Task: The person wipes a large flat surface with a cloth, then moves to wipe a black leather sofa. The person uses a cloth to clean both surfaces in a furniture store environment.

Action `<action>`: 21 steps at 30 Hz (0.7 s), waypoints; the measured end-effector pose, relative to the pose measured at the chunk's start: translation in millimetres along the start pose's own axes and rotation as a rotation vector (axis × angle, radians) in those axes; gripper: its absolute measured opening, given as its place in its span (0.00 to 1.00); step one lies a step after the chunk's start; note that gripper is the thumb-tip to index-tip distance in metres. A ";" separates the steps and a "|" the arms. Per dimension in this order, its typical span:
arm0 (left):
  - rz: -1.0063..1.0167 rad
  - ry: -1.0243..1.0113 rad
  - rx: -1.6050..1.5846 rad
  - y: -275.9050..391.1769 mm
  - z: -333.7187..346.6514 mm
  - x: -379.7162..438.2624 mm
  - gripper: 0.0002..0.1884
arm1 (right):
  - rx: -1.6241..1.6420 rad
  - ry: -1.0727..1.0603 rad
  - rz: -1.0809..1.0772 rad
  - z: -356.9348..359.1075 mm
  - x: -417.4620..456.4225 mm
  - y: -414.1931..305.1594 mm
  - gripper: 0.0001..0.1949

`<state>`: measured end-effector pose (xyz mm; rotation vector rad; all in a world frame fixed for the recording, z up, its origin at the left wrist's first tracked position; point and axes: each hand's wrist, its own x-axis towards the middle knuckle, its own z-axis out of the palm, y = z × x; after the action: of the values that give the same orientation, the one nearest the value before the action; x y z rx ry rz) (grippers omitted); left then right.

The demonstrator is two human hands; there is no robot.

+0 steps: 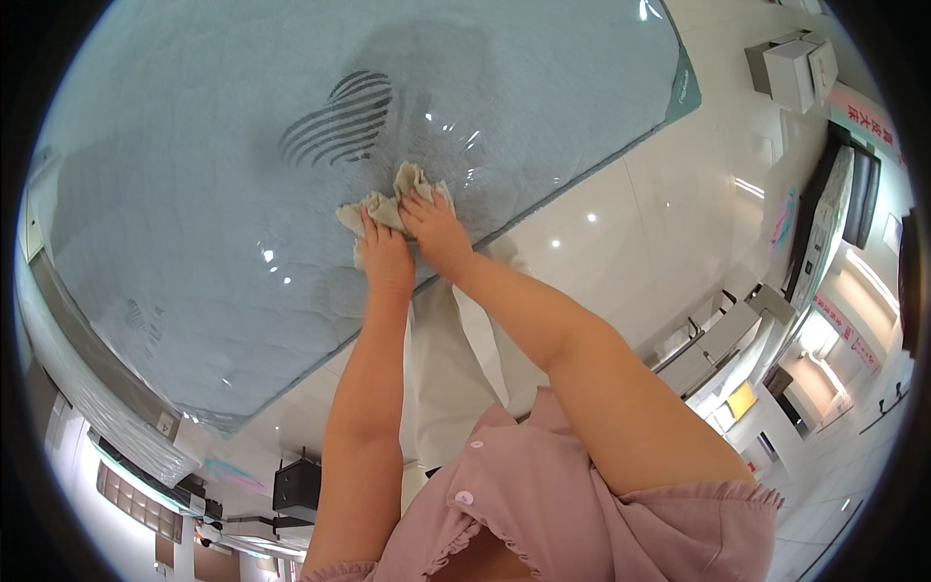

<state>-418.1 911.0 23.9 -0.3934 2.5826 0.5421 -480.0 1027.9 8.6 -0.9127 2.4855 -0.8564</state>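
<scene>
A light blue-grey mattress (218,189) in clear, shiny plastic film spreads out in front of me. Dark curved stripes form a printed mark (342,120) on its surface, and a green corner piece (684,91) bears writing. Close to the near edge lies a crumpled beige cloth (378,207). My left hand (388,254) presses its fingers into the left part of this cloth. Just beside it, my right hand (438,233) bunches the right part, with folds showing past the fingertips. Both palms face down and are hidden from view.
Glossy pale floor tiles (604,218) run along the mattress's near side. At the upper right stands a grey-white nightstand (793,69). A dark chair (297,484) is at the lower left, near another plastic-wrapped mattress (94,400). Further beds and furniture line the right side.
</scene>
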 end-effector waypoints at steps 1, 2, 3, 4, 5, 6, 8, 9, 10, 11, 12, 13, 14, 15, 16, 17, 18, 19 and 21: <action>0.025 0.058 -0.019 -4.3 5.6 -7.6 0.27 | -0.011 -0.012 -0.018 3.6 -6.3 -2.4 0.23; 0.050 0.116 -0.039 -10.3 15.0 -14.4 0.26 | -0.023 -0.025 -0.035 7.8 -11.9 -4.5 0.23; 0.074 0.173 -0.059 -10.1 14.3 -17.5 0.26 | -0.034 -0.038 -0.053 9.7 -14.7 -5.4 0.22; 0.051 0.153 -0.050 -8.5 14.3 -18.5 0.25 | -0.050 -0.046 -0.057 11.2 -15.6 -4.3 0.22; 0.027 0.133 -0.042 -6.1 14.6 -18.7 0.25 | -0.065 -0.054 -0.061 12.5 -16.1 -2.3 0.22; 0.004 0.110 -0.031 -5.0 13.4 -18.7 0.24 | -0.078 -0.062 -0.063 12.8 -15.7 -2.5 0.22; -0.007 0.067 0.010 -4.0 14.2 -15.6 0.25 | -0.091 -0.058 -0.092 11.5 -13.8 1.3 0.21; -0.014 0.042 0.034 -5.7 15.2 -14.1 0.25 | -0.093 -0.055 -0.106 12.1 -12.4 2.2 0.21; -0.007 0.053 0.033 -6.5 16.8 -13.7 0.25 | -0.116 -0.060 -0.103 12.7 -12.2 2.2 0.21; -0.003 0.065 0.032 -6.5 18.8 -14.1 0.25 | -0.139 -0.066 -0.103 13.2 -12.9 1.4 0.21; -0.004 0.076 0.031 -6.7 22.3 -14.7 0.25 | -0.160 -0.076 -0.106 13.4 -13.2 1.4 0.21; -0.009 0.064 0.038 -7.6 25.7 -14.5 0.25 | -0.160 -0.093 -0.118 13.1 -13.1 2.6 0.21; -0.017 0.052 0.044 -9.1 28.7 -14.1 0.26 | -0.159 -0.112 -0.131 12.6 -13.1 4.5 0.21; -0.028 0.042 0.052 -9.5 31.3 -13.3 0.26 | -0.157 -0.130 -0.149 10.8 -12.3 7.3 0.21; -0.035 0.066 0.053 -9.2 33.8 -13.6 0.26 | -0.163 -0.132 -0.174 9.4 -12.0 9.2 0.21; -0.041 0.090 0.056 -8.5 36.1 -14.6 0.26 | -0.169 -0.133 -0.199 8.2 -11.7 10.7 0.21; -0.039 0.108 0.063 -7.1 36.3 -15.0 0.26 | -0.173 -0.130 -0.215 6.5 -11.6 11.7 0.21; -0.050 0.140 0.028 -5.9 36.2 -13.4 0.27 | -0.134 -0.116 -0.246 4.5 -9.8 15.0 0.21; -0.063 0.194 -0.039 0.1 36.5 -12.6 0.27 | -0.053 -0.085 -0.292 0.0 -6.7 22.9 0.19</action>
<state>-393.3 929.3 0.5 -0.5634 2.7368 0.5569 -485.6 1046.3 -5.4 -1.3258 2.3469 -0.8232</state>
